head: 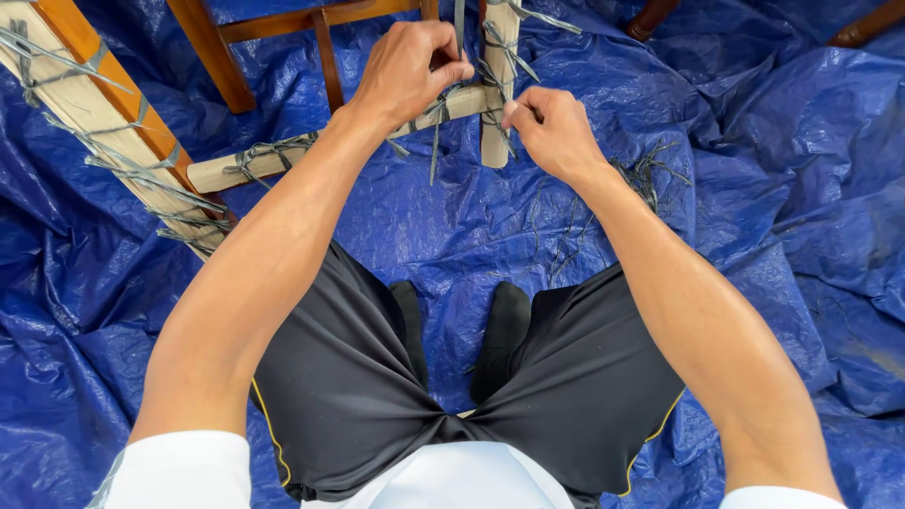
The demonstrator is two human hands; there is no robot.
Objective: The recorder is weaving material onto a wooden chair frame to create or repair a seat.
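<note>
Grey cord point(443, 108), wound around the joint of a pale wooden frame point(462, 102), is what both hands are busy with, out at arm's length over a blue tarp point(754, 170). Nearest to where I stand, the person sits on the tarp in a white shirt and black shorts point(358, 377), legs spread, two black-socked feet point(500, 335) meeting in the middle. Both bare forearms stretch forward from the body and converge on the frame. The left hand point(407, 71) is curled over the crossbar, knuckles up, its fingers clenched around strands of cord where the horizontal bar meets the upright one. The right hand point(551, 127) sits just beside that upright piece, wrist bent slightly inward, thumb and forefinger pinched on a thin strand at the joint. A small heap of loose cord scraps point(650, 174) lies on the tarp just past the right wrist. To the left, a long pale slat point(104, 141), backed by orange-brown wood, runs diagonally with more cord looped around it. Beyond the hands stand the reddish-brown legs and rungs of a chair point(283, 38).
</note>
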